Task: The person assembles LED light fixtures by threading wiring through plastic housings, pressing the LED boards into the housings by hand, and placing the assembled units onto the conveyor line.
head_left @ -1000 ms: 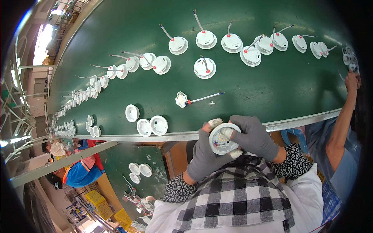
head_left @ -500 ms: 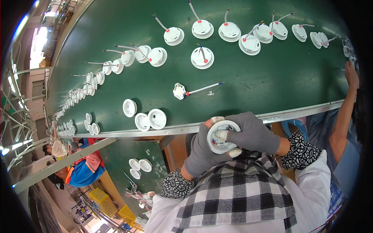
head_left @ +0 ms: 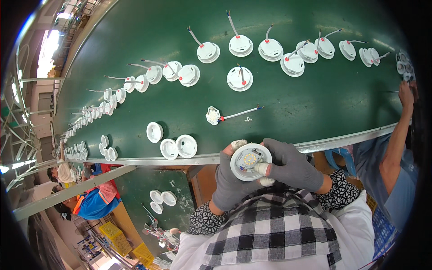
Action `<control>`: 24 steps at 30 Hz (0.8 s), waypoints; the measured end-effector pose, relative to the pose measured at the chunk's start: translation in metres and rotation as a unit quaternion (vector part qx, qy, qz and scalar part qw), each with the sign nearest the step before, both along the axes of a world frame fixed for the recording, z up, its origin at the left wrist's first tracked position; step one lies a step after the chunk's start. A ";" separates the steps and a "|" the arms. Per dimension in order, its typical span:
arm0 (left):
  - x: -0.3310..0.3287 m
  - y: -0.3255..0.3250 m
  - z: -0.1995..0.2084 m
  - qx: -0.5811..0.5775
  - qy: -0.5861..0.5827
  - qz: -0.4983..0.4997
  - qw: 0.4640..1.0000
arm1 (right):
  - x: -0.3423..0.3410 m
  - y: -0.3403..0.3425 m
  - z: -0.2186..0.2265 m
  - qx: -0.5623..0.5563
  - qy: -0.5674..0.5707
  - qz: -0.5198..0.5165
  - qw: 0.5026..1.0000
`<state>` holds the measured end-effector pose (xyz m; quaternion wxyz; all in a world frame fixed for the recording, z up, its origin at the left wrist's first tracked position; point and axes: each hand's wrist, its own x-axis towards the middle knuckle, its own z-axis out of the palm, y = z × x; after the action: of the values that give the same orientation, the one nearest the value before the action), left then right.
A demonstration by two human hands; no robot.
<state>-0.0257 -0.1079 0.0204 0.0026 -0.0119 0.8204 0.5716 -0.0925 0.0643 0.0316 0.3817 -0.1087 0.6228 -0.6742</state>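
We have our left hand (head_left: 230,183), in grey knit, clamped round the left of a white cup (head_left: 238,173); our right hand (head_left: 294,165) grips its right rim, wrapped thumb (head_left: 262,168) inside by a yellow-dotted disc (head_left: 249,158). The cup sits just our side of the metal edge (head_left: 216,159), above our checked apron (head_left: 274,225). Beyond, smooth green bench (head_left: 288,105) stretches toward a faceted part (head_left: 213,115) with a cable (head_left: 240,113). Round shells (head_left: 186,146) line the edge at left; plastic lamps (head_left: 240,82) spread farther out.
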 end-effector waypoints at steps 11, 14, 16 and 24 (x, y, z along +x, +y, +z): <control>-0.004 -0.005 0.002 -0.037 -0.007 -0.007 0.999 | 0.001 -0.005 0.004 0.002 -0.017 -0.008 1.000; -0.003 -0.005 0.000 -0.015 -0.016 -0.002 1.000 | 0.001 -0.007 0.002 -0.007 -0.026 -0.016 1.000; -0.003 -0.005 -0.001 0.010 -0.026 0.001 1.000 | 0.001 -0.006 0.000 -0.010 -0.027 -0.015 0.999; -0.008 -0.005 0.010 0.021 -0.028 0.009 0.999 | -0.003 -0.009 0.003 -0.007 -0.022 -0.006 1.000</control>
<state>-0.0342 -0.1128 0.0305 0.0212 -0.0353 0.8078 0.5880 -0.0958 0.0551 0.0345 0.3906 -0.0934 0.6100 -0.6831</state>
